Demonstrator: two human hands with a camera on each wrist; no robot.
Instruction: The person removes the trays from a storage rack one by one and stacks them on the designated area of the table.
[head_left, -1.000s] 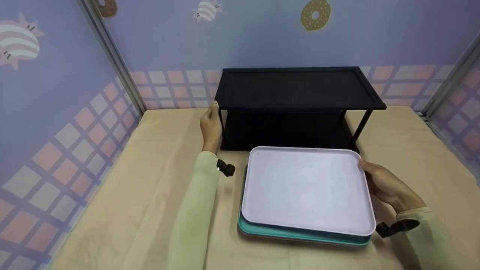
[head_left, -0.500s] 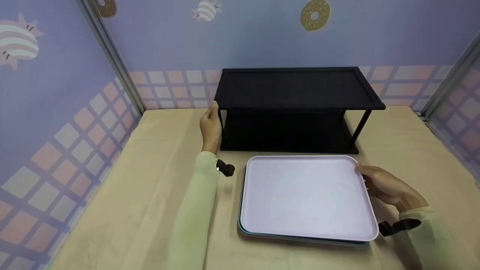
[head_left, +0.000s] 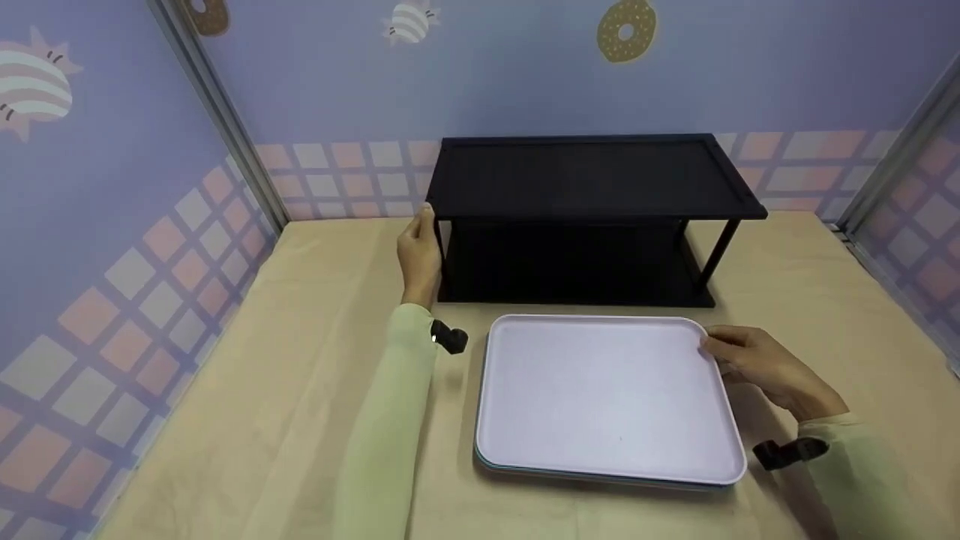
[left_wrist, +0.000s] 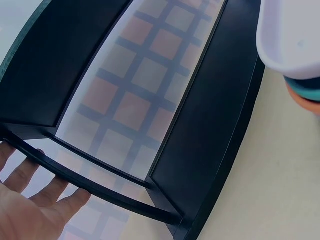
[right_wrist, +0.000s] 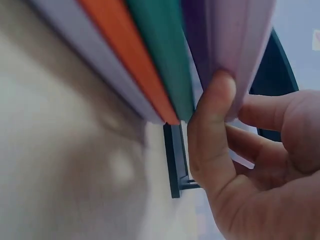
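Observation:
A lavender tray (head_left: 600, 397) tops a stack in front of the black two-tier rack (head_left: 592, 176). My right hand (head_left: 769, 367) pinches its right edge near the far corner, thumb and fingers on opposite faces in the right wrist view. Beneath it, that view shows a teal tray (right_wrist: 159, 50), an orange tray (right_wrist: 127, 50) and another lavender tray (right_wrist: 95, 65); a narrow gap shows between the teal tray and the held one. My left hand (head_left: 420, 255) touches the rack's left front post (left_wrist: 100, 187) with fairly straight fingers; its thumb lies near the upper shelf's corner.
A beige cloth (head_left: 315, 420) covers the table. Patterned walls (head_left: 337, 82) enclose the back and sides, the back wall directly behind the rack. The rack's lower shelf (head_left: 570, 262) lies just beyond the tray stack.
The lavender tray has moved back toward me and now nearly covers the teal tray below. My right hand has shifted with it, its fingers regripping the edge. The left hand keeps its place.

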